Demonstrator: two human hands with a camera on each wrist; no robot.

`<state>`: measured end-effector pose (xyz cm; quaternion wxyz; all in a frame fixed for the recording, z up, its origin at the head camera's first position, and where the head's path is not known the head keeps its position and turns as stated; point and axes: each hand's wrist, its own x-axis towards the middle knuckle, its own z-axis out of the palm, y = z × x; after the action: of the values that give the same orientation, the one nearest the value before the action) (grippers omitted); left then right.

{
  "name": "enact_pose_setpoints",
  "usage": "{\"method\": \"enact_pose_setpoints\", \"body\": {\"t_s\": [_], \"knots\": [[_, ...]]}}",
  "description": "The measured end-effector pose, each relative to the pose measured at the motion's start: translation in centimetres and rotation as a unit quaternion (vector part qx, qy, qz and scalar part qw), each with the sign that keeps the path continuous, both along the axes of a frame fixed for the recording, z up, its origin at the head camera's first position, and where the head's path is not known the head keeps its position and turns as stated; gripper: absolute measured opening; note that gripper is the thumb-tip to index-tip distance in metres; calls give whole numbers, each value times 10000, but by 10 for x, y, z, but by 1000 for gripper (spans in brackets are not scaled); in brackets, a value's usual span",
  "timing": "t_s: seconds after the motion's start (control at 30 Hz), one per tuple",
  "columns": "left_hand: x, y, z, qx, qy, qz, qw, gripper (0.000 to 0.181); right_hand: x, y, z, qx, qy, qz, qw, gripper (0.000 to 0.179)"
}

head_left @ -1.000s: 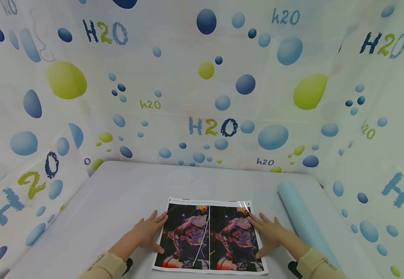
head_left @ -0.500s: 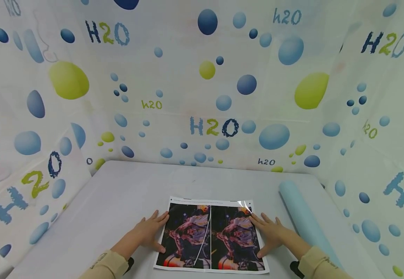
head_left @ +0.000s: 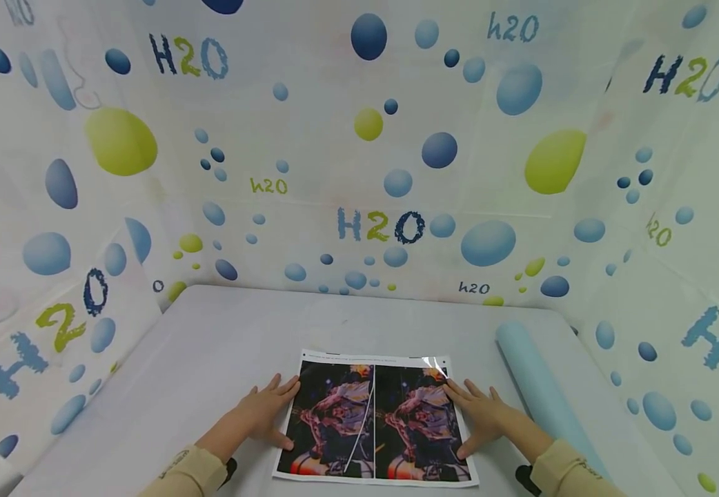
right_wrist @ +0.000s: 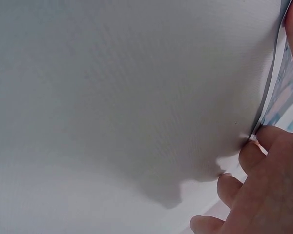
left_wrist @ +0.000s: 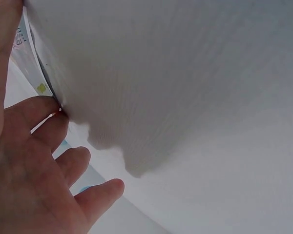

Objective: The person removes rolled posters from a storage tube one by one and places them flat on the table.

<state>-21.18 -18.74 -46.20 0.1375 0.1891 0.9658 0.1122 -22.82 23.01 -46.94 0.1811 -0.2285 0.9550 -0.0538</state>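
Note:
A glossy printed sheet (head_left: 373,421) with two copies of a dark, colourful picture lies flat on the grey table (head_left: 223,345), near its front edge. My left hand (head_left: 268,408) lies flat at the sheet's left edge, fingers straight and spread. My right hand (head_left: 480,414) lies flat on the sheet's right edge in the same way. The left wrist view is filled by the grey tabletop (left_wrist: 185,97) and my left hand's fingers (left_wrist: 49,170). The right wrist view gives the tabletop (right_wrist: 112,97) with my right hand's fingers (right_wrist: 263,190) pressed flat on it.
A pale blue paper roll (head_left: 539,393) lies on the table just right of my right hand, running from front to back. Walls printed with blue and green bubbles and "H2O" lettering (head_left: 379,226) enclose the table at the back and both sides.

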Motion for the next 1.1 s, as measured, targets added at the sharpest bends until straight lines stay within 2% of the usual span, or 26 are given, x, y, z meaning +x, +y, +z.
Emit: {"method": "enact_pose_setpoints", "body": {"t_s": [0.27,0.4,0.53,0.73,0.83,0.93,1.03,1.1], "knots": [[-3,3,4,57,-151,47,9999,105,-1,-1,-2,96,227,-20,9997,117],[-5,6,6,504,-212,-54,9985,105,3,-2,-5,345,397,-58,9986,117],[-10,9,9,1047,-53,-100,9944,104,8,-9,-4,550,596,-99,9967,118],[-17,20,19,1597,326,-119,9866,81,15,-26,5,606,885,-82,9942,119],[-18,30,26,1668,704,-175,9833,71,18,-32,6,654,1017,-103,9926,119],[-17,41,30,1403,1367,-131,9805,66,21,-39,4,762,1121,-180,9906,118],[-12,55,33,947,2329,-12,9679,62,26,-47,3,827,1222,-282,9887,111],[-6,66,35,793,2785,107,9571,61,30,-52,2,795,1395,-277,9866,107]]}}
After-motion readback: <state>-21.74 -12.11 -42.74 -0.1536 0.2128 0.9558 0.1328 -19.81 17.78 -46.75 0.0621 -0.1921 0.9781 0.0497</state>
